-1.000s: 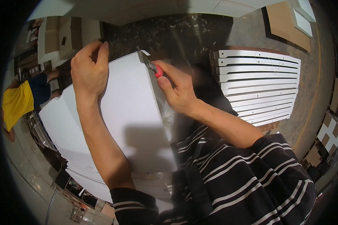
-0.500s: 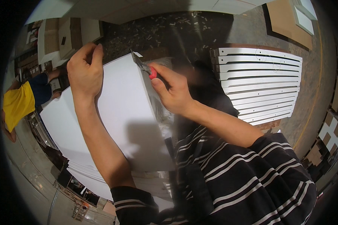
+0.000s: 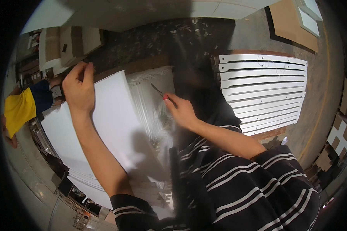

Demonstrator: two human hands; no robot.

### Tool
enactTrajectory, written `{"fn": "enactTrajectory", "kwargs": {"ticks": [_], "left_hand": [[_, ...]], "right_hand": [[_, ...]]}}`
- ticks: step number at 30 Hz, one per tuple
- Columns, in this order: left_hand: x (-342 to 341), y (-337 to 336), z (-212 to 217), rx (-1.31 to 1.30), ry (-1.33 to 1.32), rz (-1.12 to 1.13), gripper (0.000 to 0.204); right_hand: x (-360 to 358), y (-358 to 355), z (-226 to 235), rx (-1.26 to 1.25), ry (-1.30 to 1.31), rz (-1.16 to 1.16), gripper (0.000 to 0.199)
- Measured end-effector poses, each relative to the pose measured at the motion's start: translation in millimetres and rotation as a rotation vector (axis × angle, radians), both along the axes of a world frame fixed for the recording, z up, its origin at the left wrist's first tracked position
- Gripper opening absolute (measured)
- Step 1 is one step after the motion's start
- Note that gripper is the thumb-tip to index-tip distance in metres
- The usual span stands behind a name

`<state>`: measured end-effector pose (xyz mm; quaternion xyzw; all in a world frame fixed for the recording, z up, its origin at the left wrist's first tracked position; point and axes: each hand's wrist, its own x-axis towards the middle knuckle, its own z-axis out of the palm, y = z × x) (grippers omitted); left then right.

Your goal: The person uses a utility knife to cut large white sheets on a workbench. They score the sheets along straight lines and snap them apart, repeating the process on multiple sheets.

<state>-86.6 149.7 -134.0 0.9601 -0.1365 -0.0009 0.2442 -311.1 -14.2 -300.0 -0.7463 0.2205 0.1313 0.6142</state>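
My right hand is closed around the red handle of a slim-bladed knife, its blade pointing up and to the left. The knife is apart from the large white panel and stands over the bunched clear plastic film to the panel's right. At the panel's far left side is my left hand, its fingers curled in. What those fingers grip, if anything, is hidden. My left forearm reaches across the panel's face. More white sheets show below it, in a stack.
To the right, slotted white strips with small holes lie stacked. Brown and white boards rest at the far right. A person in a yellow top is on the left. Small scraps litter the floor beyond.
My right hand has drawn the knife off the panel's right edge, nearer me and rightward. My left hand has shifted slightly left and nearer. The film beside the panel shows more.
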Motion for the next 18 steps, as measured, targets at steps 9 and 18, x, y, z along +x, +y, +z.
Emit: {"fn": "enactTrajectory", "kwargs": {"ticks": [9, 18], "left_hand": [[-42, -46, 21, 0.019, -0.020, -0.345, 0.019], [1, 8, 18, -0.300, -0.249, 0.136, 0.034]], "right_hand": [[27, -58, 16, 0.077, -0.176, -0.120, 0.042], [74, -147, 105, -0.249, -0.669, 0.327, 0.045]]}}
